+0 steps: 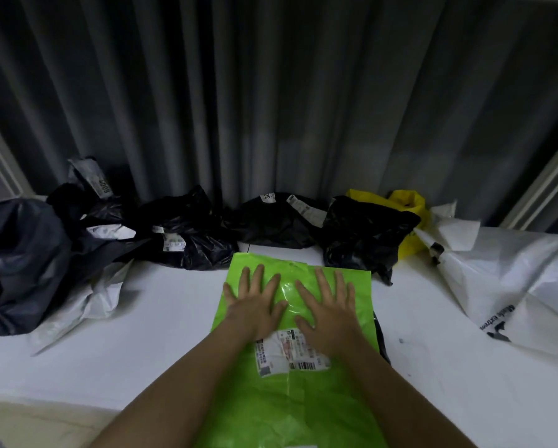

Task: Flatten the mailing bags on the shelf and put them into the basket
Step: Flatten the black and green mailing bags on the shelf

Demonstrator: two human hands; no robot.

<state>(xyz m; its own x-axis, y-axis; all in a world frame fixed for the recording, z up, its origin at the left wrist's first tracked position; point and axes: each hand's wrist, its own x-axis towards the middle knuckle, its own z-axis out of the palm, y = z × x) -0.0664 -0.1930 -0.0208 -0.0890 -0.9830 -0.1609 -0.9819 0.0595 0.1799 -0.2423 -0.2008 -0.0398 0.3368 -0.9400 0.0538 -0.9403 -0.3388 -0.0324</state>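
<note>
You pressed your left hand (pixel 255 305) and right hand (pixel 327 312), fingers straight and spread, on the green mailing bag (pixel 290 399) lying on the shelf (pixel 142 334), seemingly to flatten it.

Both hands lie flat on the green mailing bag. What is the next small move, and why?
Probably slide both hands outward to press out the creases. The left hand and the right hand rest with straight fingers on the green bag, which lies on the white shelf and looks wrinkled near its lower part. No basket is in view.
</note>
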